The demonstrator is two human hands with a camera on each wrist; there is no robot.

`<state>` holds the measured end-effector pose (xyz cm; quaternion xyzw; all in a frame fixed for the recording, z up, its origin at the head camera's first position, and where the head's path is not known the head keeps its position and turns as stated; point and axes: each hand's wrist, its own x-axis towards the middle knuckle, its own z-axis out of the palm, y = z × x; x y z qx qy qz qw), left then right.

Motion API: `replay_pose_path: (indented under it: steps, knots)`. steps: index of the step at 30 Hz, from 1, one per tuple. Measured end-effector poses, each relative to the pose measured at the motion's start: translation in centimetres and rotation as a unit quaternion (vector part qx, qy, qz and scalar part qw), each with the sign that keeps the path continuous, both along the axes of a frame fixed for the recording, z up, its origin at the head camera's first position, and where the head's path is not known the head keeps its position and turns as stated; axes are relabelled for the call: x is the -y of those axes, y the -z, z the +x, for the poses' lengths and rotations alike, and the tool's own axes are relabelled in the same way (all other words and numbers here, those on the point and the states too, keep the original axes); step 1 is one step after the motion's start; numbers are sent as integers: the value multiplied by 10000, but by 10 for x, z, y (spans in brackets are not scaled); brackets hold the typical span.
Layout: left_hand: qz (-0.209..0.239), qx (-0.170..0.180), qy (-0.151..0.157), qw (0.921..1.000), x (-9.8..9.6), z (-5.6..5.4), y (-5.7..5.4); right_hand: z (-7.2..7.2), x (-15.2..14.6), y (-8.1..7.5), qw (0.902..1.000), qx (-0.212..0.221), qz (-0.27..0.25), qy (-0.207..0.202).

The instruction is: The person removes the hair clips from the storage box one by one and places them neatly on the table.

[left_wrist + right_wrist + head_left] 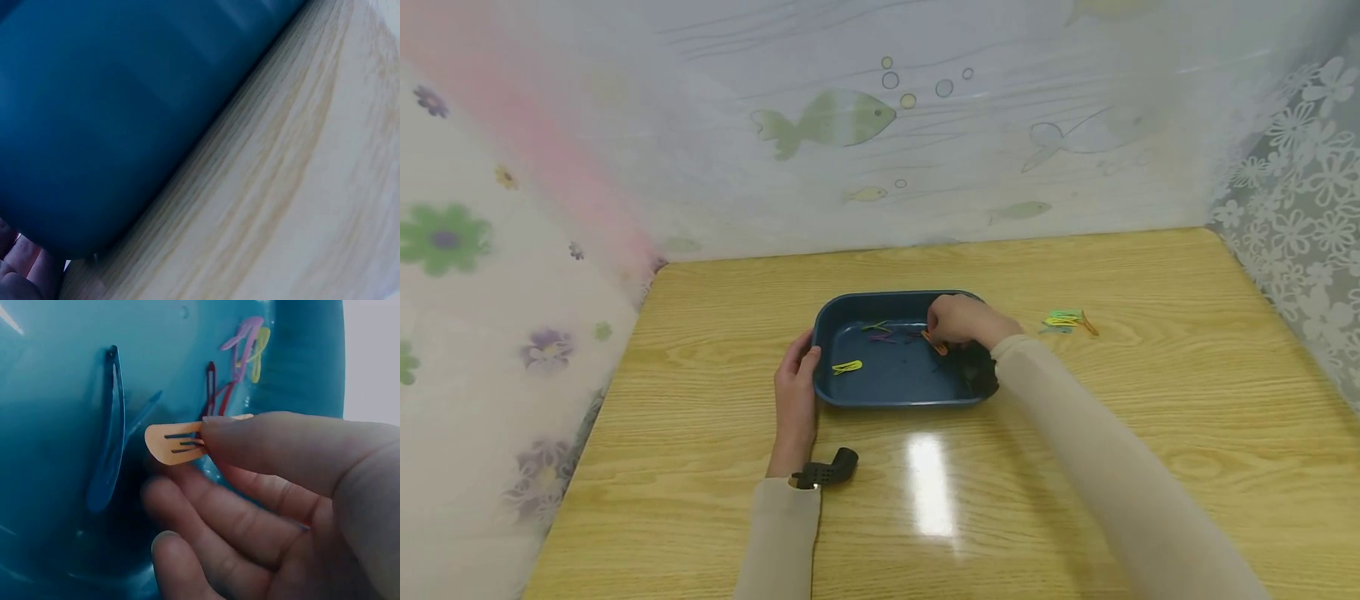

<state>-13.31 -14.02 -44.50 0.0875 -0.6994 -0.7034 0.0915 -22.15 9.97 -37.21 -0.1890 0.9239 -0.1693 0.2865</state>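
Note:
A dark blue basin (880, 385) rests on the table. My left hand (796, 383) holds its left end, thumb at the rim and fingers along the outer wall; in the left wrist view only a few fingertips (25, 262) show beside the basin's side. Inside the basin's right part, my right hand (966, 321) pinches an orange snap hair clip (167, 445) between thumb and index finger. Near it lies a blue hair clip (111, 437), spread open. Dark red (210, 387), purple (250, 331) and yellow-green (874, 326) clips lie further off, and a yellow clip (847, 367) lies at the basin's left.
To the right of the basin, a small group of green, yellow, blue and orange hair clips (1063, 321) lies on the wooden table (700, 433). A curtain with fish drawings (850, 192) hangs behind the table. A black wrist camera (831, 471) sits on the left wrist.

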Motion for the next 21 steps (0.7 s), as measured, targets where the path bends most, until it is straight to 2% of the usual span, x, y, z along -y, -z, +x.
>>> replay_pose_path:
  steps: [9,16,21]
  knots:
    - [-123,20,-52,9999,1,1,1,2,-1,-11,9997,-22,-243,78]
    - [-40,-7,-26,10000,2,1,0,9,1,-23,9971,-696,183,-238]
    - [40,-51,26,10000,0,0,0,16,-2,-30,9937,-1090,95,-256]
